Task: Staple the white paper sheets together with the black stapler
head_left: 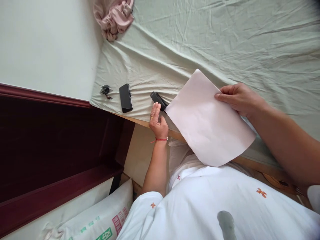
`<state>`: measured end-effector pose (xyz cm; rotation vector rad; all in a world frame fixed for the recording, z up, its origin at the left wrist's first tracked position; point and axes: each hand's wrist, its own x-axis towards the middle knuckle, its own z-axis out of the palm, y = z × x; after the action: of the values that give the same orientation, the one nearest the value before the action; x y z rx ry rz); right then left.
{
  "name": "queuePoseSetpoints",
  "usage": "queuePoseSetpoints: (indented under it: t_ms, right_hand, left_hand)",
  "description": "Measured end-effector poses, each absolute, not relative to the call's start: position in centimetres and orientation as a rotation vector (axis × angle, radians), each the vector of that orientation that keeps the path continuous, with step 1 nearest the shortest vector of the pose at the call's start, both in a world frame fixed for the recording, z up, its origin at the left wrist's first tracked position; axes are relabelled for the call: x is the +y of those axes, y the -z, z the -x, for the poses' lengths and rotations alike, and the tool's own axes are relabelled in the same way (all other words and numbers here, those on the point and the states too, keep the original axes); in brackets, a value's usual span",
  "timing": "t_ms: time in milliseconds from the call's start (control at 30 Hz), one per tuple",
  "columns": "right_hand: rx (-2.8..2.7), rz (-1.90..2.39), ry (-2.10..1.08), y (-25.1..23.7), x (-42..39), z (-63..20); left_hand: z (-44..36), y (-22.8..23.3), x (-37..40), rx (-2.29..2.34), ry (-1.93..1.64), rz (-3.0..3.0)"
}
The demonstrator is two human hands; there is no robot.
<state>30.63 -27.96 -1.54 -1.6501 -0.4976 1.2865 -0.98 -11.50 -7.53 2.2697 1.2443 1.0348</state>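
Green bedsheet (pixel 225 36) under pink paper (pixel 207 120), beside maroon headboard (pixel 50 133).

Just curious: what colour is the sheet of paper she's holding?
Pale pink, plain; the sheet of paper shows in the head view.

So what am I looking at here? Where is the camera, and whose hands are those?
There is no machine here: a person works with two bare hands, and the single camera sits on that person's head, looking forward and down. That is why you see their white patterned shirt at the bottom.

The surface is a bed covered with a pale green wrinkled sheet.

The right hand grips a large pale pink sheet of paper by its edge. The left hand, with a red string at the wrist, rests beside a small black stapler-like object, touching it.

Further left lie a flat black rectangular case and a small dark bunch, perhaps keys. A crumpled pink cloth sits in the far corner.
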Motion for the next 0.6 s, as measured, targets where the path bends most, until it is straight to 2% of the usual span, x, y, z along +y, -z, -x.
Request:
queuePoseSetpoints:
  t_ms: [167, 367, 600]
  right_hand:
    - [-0.477, 1.64, -1.163, 0.6, -29.9, -30.4]
    - [-0.433, 1.469, -1.091, 0.8, -31.7, -31.2]
    - [-0.36, 1.35, -0.944, 2.2, -31.6, -31.0]
  left_hand:
    - [0.9, 7.0, -11.9, 1.34, -1.053, -2.166]
    - [-0.4, 5.2, -15.1, 1.354, -1.277, -1.872]
    - [-2.7, 3.9, -18.1, 1.014, -0.637, -1.389]
